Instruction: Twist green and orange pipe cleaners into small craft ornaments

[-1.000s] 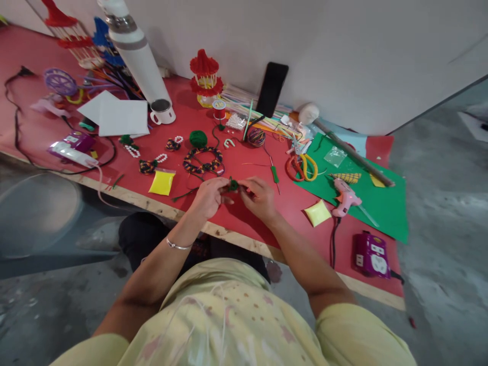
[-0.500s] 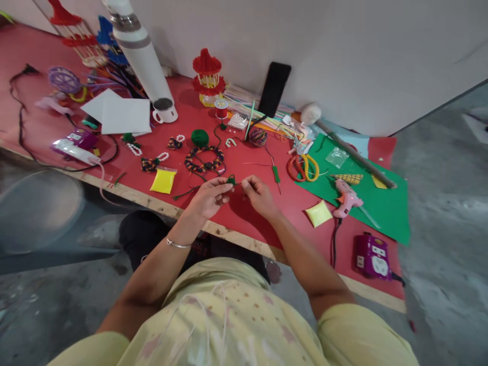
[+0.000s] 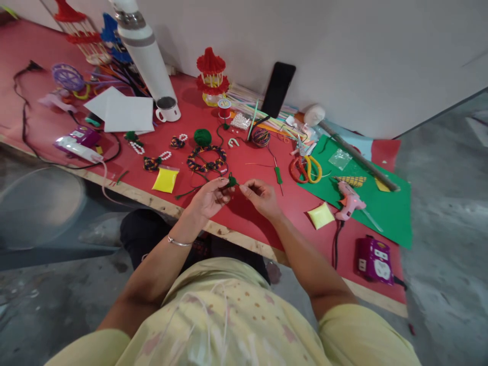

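Pinched in my left hand point(image 3: 208, 199) is a small green yarn piece point(image 3: 232, 181), its top showing above the fingertips. My right hand point(image 3: 263, 199) is closed just to the right, thumb and forefinger together on a thin strand that runs from the yarn piece; the strand's end is hidden in the fingers. Both hands are over the front of the red table. Behind them lies a braided multicolour yarn ring point(image 3: 207, 159), with a green yarn ball point(image 3: 202, 136) beyond it. A green-handled crochet hook point(image 3: 278, 175) rests to the right of my hands.
Scissors point(image 3: 306, 169), a pink glue gun point(image 3: 349, 201) and a purple power box point(image 3: 375, 260) are on the right. A phone point(image 3: 279, 90) leans at the back. White mug point(image 3: 168, 109), tall bottle point(image 3: 147, 61) and yellow packet point(image 3: 165, 180) stand or lie on the left.
My right fingertips have come slightly lower and closer to the green yarn piece. Some left fingers have shifted around it. The whole view has moved a little.
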`<state>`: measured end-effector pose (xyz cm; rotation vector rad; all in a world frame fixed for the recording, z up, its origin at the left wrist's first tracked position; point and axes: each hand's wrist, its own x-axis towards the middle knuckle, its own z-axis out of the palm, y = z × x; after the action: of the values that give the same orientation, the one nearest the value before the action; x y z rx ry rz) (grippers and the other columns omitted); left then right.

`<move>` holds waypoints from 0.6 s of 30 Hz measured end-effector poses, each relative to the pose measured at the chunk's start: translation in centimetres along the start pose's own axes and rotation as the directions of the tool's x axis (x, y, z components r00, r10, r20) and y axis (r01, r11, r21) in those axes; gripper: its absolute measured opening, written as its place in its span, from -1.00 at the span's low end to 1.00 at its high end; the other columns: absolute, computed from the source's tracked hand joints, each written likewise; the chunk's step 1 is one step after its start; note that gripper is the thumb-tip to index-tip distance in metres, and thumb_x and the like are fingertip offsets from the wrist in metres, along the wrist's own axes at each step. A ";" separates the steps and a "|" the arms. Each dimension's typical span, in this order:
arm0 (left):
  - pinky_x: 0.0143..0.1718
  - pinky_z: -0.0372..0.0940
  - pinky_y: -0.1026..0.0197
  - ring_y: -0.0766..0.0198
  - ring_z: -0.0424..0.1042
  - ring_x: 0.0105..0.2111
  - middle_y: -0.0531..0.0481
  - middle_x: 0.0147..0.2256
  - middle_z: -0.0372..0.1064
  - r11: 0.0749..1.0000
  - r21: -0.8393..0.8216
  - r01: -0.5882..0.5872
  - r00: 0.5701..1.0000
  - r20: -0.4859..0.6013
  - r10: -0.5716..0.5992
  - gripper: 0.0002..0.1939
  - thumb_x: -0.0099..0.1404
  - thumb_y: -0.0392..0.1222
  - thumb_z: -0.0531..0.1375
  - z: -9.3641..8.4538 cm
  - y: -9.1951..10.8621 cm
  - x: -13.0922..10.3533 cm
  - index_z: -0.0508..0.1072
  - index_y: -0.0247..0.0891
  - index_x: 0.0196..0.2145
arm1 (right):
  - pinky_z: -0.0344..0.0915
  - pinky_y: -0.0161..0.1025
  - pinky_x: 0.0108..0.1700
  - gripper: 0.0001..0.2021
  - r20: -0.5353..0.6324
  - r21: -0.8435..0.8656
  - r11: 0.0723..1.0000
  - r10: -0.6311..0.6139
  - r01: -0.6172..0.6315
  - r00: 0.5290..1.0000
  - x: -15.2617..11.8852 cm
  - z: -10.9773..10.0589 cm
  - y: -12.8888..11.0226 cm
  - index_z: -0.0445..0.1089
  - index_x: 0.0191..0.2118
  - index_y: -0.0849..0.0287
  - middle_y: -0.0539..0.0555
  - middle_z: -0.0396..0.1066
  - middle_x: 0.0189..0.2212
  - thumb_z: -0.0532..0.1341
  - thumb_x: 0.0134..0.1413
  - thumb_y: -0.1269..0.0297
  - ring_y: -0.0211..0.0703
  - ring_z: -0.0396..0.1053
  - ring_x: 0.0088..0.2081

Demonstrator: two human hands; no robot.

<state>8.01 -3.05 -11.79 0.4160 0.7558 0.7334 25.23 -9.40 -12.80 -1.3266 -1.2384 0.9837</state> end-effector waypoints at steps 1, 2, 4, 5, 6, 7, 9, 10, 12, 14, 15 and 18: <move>-0.61 0.11 0.43 0.39 0.47 -0.44 -0.02 -0.43 0.48 1.000 0.004 0.001 1.000 0.009 -0.001 -0.84 0.04 -0.29 0.36 -0.1 0.0 0.0 0.47 -0.33 -0.40 | 0.13 -0.27 -0.41 -0.65 0.001 0.004 1.000 0.001 -0.001 1.000 0.0 0.0 0.0 0.41 -0.40 0.11 -0.04 0.29 -0.50 0.28 0.11 -0.10 -0.28 0.18 -0.47; -0.61 0.11 0.44 0.40 0.46 -0.45 -0.01 -0.44 0.47 1.000 0.012 -0.003 1.000 0.021 0.002 -0.82 0.02 -0.30 0.37 -0.1 -0.1 0.0 0.47 -0.33 -0.39 | 0.14 -0.27 -0.41 -0.66 0.004 0.008 1.000 0.003 -0.003 1.000 -0.1 0.0 0.0 0.41 -0.40 0.11 -0.04 0.29 -0.51 0.29 0.11 -0.09 -0.28 0.19 -0.47; -0.60 0.10 0.46 0.43 0.43 -0.48 0.02 -0.47 0.46 0.999 0.033 -0.022 0.999 0.046 0.020 -0.77 -0.04 -0.35 0.40 -0.2 -0.2 0.1 0.48 -0.32 -0.38 | 0.16 -0.27 -0.41 -0.67 0.021 0.024 1.000 0.013 -0.013 1.000 -0.1 0.1 -0.1 0.43 -0.39 0.11 -0.04 0.30 -0.52 0.30 0.11 -0.08 -0.28 0.21 -0.49; -0.60 0.09 0.46 0.45 0.41 -0.50 0.04 -0.48 0.45 0.999 0.041 -0.032 0.998 0.054 0.030 -0.74 -0.06 -0.38 0.41 -0.3 -0.3 0.2 0.48 -0.32 -0.38 | 0.18 -0.27 -0.41 -0.68 0.029 0.035 0.999 0.015 -0.016 0.999 -0.2 0.1 -0.2 0.44 -0.38 0.11 -0.05 0.31 -0.53 0.30 0.11 -0.06 -0.28 0.22 -0.50; -0.60 0.08 0.46 0.46 0.39 -0.52 0.05 -0.50 0.45 0.998 0.047 -0.041 0.998 0.058 0.038 -0.73 -0.09 -0.40 0.42 -0.3 -0.4 0.2 0.48 -0.31 -0.39 | 0.20 -0.27 -0.41 -0.70 0.033 0.046 0.999 0.012 -0.013 0.999 -0.2 0.1 -0.2 0.45 -0.37 0.10 -0.04 0.33 -0.53 0.30 0.12 -0.05 -0.28 0.24 -0.50; -0.60 0.07 0.46 0.47 0.38 -0.53 0.06 -0.51 0.44 0.997 0.053 -0.047 0.997 0.058 0.044 -0.73 -0.10 -0.42 0.42 -0.3 -0.4 0.3 0.48 -0.31 -0.40 | 0.23 -0.27 -0.39 -0.71 0.033 0.051 0.999 0.005 -0.006 0.999 -0.2 0.1 -0.2 0.47 -0.35 0.10 -0.04 0.35 -0.52 0.30 0.12 -0.03 -0.27 0.27 -0.49; -0.60 0.08 0.45 0.47 0.36 -0.54 0.05 -0.52 0.44 0.997 0.068 -0.048 0.998 0.054 0.044 -0.75 -0.09 -0.41 0.41 -0.3 -0.5 0.3 0.49 -0.32 -0.40 | 0.29 -0.26 -0.34 -0.74 0.008 0.047 0.999 -0.014 0.014 1.000 -0.1 0.1 -0.1 0.50 -0.31 0.09 0.00 0.43 -0.45 0.30 0.12 -0.01 -0.24 0.34 -0.42; -0.59 0.08 0.44 0.46 0.37 -0.53 0.04 -0.52 0.44 0.996 0.076 -0.045 0.998 0.053 0.041 -0.76 -0.08 -0.39 0.41 -0.4 -0.6 0.4 0.50 -0.33 -0.40 | 0.31 -0.25 -0.31 -0.74 -0.013 0.043 0.999 -0.016 0.016 1.000 -0.1 0.0 0.0 0.52 -0.29 0.08 0.01 0.46 -0.41 0.31 0.12 -0.01 -0.22 0.37 -0.38; -0.59 0.10 0.43 0.44 0.38 -0.51 0.02 -0.51 0.44 0.996 0.087 -0.036 0.998 0.054 0.032 -0.78 -0.06 -0.36 0.41 -0.4 -0.6 0.4 0.51 -0.34 -0.39 | 0.34 -0.24 -0.30 -0.72 -0.052 0.054 0.999 0.008 -0.005 0.999 0.0 0.0 0.2 0.54 -0.24 0.07 0.03 0.49 -0.36 0.32 0.10 -0.02 -0.20 0.39 -0.35; -0.60 0.10 0.43 0.43 0.40 -0.50 0.01 -0.50 0.44 0.996 0.085 -0.026 0.998 0.055 0.021 -0.78 -0.05 -0.34 0.41 -0.5 -0.7 0.5 0.52 -0.34 -0.39 | 0.32 -0.26 -0.36 -0.69 -0.076 0.089 0.996 0.040 -0.033 0.996 0.1 -0.1 0.5 0.55 -0.20 0.07 0.03 0.48 -0.38 0.33 0.06 -0.04 -0.22 0.37 -0.40; -0.60 0.11 0.43 0.42 0.40 -0.50 0.01 -0.50 0.44 0.996 0.083 -0.023 0.998 0.054 0.018 -0.78 -0.05 -0.33 0.41 -0.5 -0.7 0.5 0.52 -0.35 -0.39 | 0.31 -0.26 -0.39 -0.68 -0.083 0.106 0.993 0.050 -0.041 0.995 0.2 -0.1 0.6 0.55 -0.19 0.07 0.02 0.48 -0.39 0.35 0.04 -0.04 -0.24 0.35 -0.43; -0.60 0.12 0.44 0.42 0.41 -0.49 0.01 -0.51 0.43 0.998 0.066 -0.012 0.999 0.048 0.009 -0.79 -0.05 -0.35 0.40 -0.5 -0.7 0.4 0.51 -0.36 -0.40 | 0.26 -0.26 -0.46 -0.68 -0.111 0.140 0.989 0.059 -0.043 0.992 0.3 -0.2 0.9 0.55 -0.20 0.05 0.01 0.46 -0.40 0.38 0.00 -0.04 -0.29 0.26 -0.51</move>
<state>8.19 -3.18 -12.71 0.4960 0.7348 0.7075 25.59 -9.09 -13.62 -1.2930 -1.0359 0.9966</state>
